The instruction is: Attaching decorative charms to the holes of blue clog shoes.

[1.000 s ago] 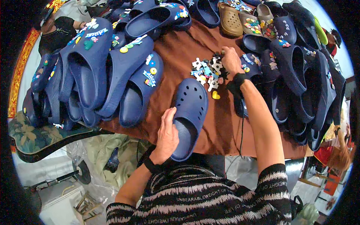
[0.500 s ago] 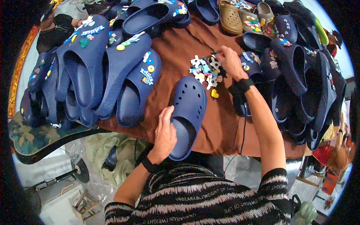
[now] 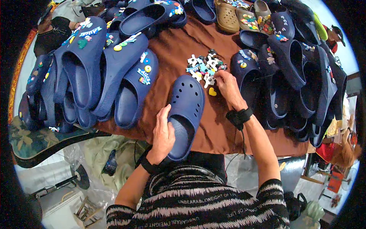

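A plain navy clog [image 3: 185, 100] with rows of holes across its toe lies in front of me, toe pointing away. My left hand [image 3: 162, 134] grips its left side near the heel, fingers closed over the rim. Just beyond the toe sits a loose pile of shoe charms [image 3: 206, 67], mostly white, black and light blue. At the pile's near right edge my right hand [image 3: 228, 88] has its fingertips pinched together. What they hold, if anything, is hidden. One yellow heart-shaped charm [image 3: 212, 91] lies apart from the pile, between the clog and my right hand.
Navy clogs with charms [image 3: 85, 63] stand stacked on the left, and darker clogs [image 3: 284, 82] crowd the right. A tan clog [image 3: 227, 18] is at the far side. Brown cloth [image 3: 173, 44] covers the table. A black cable hangs from my right wristband [image 3: 239, 116].
My right hand has come nearer, from the far right of the charm pile to its near right edge. The left hand keeps its grip on the clog.
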A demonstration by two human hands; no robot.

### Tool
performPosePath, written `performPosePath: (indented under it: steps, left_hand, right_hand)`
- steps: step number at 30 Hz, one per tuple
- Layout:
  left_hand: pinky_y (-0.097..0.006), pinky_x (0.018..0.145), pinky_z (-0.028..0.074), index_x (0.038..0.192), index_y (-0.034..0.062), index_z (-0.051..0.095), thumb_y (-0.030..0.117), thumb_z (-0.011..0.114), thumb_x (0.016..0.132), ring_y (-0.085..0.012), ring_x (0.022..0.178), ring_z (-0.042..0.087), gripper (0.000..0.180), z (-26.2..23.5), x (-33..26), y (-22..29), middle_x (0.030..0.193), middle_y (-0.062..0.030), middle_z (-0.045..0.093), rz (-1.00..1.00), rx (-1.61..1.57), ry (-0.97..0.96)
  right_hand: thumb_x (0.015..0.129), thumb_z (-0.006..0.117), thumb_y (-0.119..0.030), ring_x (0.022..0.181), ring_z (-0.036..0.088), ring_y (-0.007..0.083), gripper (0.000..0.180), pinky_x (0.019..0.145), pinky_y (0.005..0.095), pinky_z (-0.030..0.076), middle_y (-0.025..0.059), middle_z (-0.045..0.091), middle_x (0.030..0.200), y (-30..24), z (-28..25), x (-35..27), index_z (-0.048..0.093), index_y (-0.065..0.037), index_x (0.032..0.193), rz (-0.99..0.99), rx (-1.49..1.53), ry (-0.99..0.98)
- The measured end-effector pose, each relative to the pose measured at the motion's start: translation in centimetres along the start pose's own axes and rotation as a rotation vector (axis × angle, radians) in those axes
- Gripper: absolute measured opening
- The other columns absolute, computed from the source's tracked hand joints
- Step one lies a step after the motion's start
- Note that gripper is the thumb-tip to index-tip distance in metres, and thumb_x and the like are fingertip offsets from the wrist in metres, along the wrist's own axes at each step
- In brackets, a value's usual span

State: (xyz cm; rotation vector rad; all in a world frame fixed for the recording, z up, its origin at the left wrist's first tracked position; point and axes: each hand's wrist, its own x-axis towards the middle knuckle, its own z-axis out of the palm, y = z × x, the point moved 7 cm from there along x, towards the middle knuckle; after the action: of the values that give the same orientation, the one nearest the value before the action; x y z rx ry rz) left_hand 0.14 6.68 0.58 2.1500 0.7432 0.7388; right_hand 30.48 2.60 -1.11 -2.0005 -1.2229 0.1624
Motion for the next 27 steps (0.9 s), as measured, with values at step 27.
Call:
performPosePath:
  steps: [27]
  left_hand:
    - [-0.048,0.113,0.040,0.149,0.0029,0.039,-0.005,0.052,0.089,-0.0446,0.136,0.044,0.062,1.2,-0.7,2.0,0.146,-0.0256,0.043,0.032,-0.043,-0.075]
  right_hand:
    - [0.092,0.067,-0.003,0.077,0.062,0.0115,0.017,0.070,0.0274,0.051,0.0044,0.068,0.090,-0.2,-0.5,0.0,0.063,0.000,0.108,0.268,0.516,-0.036]
